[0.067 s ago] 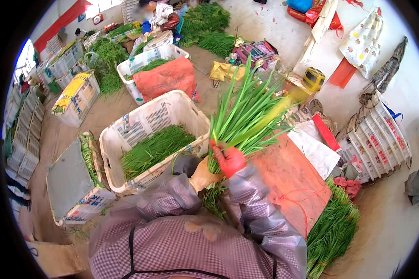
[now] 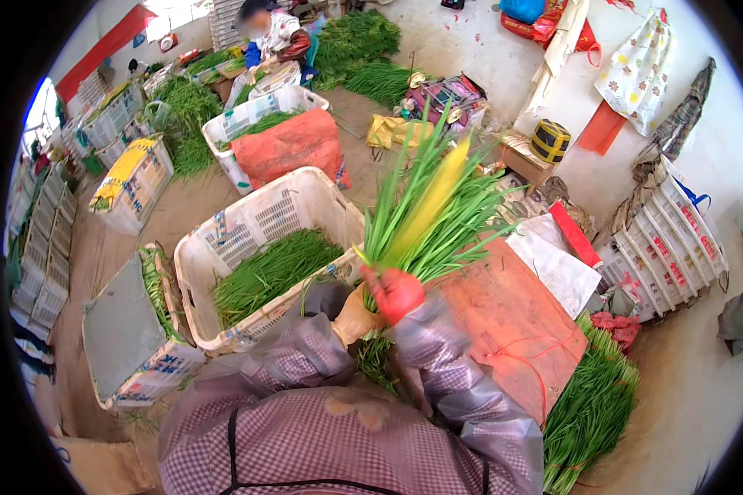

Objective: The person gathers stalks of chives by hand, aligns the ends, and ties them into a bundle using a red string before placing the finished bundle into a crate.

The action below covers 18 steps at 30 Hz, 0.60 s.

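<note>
Taking the big white slatted plastic crate (image 2: 305,202) as landmark, L to R: far left of it a yellow-topped white crate (image 2: 132,181); just left & nearer the person, a white box w/ grey flat lid (image 2: 128,334), a few green stalks along its edge. The crate itself holds a layer of loose cut green chive-like stalks (image 2: 268,268), roughly half full. Behind it, a second white crate (image 2: 252,115) w/ greens & an orange mesh sack (image 2: 289,147) draped over its front. Just right of the crate's near corner, the left hand (image 2: 355,318) in a tan glove & right hand (image 2: 398,293) in a red glove are both closed round the base of an upright bunch of long green leaves (image 2: 425,210), tips fanning up. Likely light, soft, floppy, bruises easily; best gripped low where stalks are tight. Further right: orange sack sheet (image 2: 520,330), a pile of bundled greens (image 2: 590,412), stacked white trays (image 2: 677,247).
</note>
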### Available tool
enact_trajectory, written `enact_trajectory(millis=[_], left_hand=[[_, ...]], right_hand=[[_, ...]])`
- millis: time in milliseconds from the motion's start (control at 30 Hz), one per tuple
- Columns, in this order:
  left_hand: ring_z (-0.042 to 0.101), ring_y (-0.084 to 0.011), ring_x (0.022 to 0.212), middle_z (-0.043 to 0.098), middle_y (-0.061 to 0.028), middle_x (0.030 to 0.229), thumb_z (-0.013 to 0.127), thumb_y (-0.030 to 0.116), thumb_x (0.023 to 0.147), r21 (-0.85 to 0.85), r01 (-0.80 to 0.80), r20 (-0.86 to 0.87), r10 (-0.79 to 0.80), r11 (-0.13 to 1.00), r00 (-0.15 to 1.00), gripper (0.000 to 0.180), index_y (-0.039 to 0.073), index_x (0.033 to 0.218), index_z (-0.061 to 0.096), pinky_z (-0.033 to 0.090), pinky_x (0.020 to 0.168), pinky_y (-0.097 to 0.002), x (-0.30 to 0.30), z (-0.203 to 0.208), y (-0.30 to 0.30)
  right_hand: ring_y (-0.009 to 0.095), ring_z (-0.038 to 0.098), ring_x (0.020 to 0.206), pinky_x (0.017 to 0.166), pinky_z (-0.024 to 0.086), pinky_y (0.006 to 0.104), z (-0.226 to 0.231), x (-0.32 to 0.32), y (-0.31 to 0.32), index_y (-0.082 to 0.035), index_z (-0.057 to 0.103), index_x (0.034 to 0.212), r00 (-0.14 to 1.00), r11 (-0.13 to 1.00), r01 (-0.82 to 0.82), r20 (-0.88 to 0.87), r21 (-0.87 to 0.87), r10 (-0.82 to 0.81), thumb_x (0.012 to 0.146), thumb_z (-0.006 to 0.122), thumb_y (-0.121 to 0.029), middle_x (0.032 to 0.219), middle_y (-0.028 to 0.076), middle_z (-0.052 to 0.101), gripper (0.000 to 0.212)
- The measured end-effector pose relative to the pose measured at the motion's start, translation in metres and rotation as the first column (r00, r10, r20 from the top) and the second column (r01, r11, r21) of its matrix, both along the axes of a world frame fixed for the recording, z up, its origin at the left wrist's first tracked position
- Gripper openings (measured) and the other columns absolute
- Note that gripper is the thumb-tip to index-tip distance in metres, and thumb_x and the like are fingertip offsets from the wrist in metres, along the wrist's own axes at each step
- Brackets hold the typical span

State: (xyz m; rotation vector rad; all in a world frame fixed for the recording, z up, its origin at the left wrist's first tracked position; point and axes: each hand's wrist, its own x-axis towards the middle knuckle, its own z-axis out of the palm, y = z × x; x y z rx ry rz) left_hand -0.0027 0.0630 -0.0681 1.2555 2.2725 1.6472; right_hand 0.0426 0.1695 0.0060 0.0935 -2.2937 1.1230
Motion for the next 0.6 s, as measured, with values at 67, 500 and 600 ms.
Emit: enact_trajectory(millis=[67, 500, 600], left_hand=[[0.059, -0.0137, 0.091, 0.064, -0.0034, 0.101, 0.076, 0.011, 0.071, 0.092, 0.071, 0.228, -0.09, 0.993, 0.969, 0.042, 0.007, 0.109, 0.06, 0.049, 0.079, -0.0302, 0.001, -0.005, 0.0], [0.057, -0.0099, 0.082, 0.062, 0.0006, 0.098, 0.077, 0.002, 0.069, 0.396, 0.118, 0.514, -0.326, 0.911, 0.793, 0.055, 0.005, 0.119, 0.054, 0.049, 0.071, -0.0261, -0.013, 0.013, -0.001], [0.055, -0.009, 0.082, 0.061, 0.0008, 0.097, 0.074, -0.001, 0.07, 0.37, 0.07, 0.474, -0.253, 0.927, 0.843, 0.054, 0.004, 0.12, 0.053, 0.049, 0.072, -0.0248, -0.022, 0.014, -0.009]], right_hand=[[0.027, 0.066, 0.065, 0.059, 0.051, 0.0351, 0.003, 0.008, -0.016, -0.008, 0.069, 0.101, 0.998, 0.997, -0.069, 0.004, 0.046, 0.069, 0.089, 0.064, -0.022, 0.078, 0.014, 0.068, 0.019], [0.037, 0.06, 0.06, 0.055, 0.048, 0.0476, 0.01, 0.036, -0.124, -0.009, 0.058, 0.086, 0.692, 0.663, -0.717, 0.332, 0.214, 0.641, 0.087, 0.061, -0.021, 0.068, 0.016, 0.059, 0.013], [0.034, 0.064, 0.081, 0.071, 0.051, 0.0443, 0.078, 0.051, -0.089, -0.007, 0.062, 0.092, 0.516, 0.487, -0.84, 0.626, 0.238, 0.585, 0.092, 0.051, -0.025, 0.081, 0.016, 0.064, 0.02]])
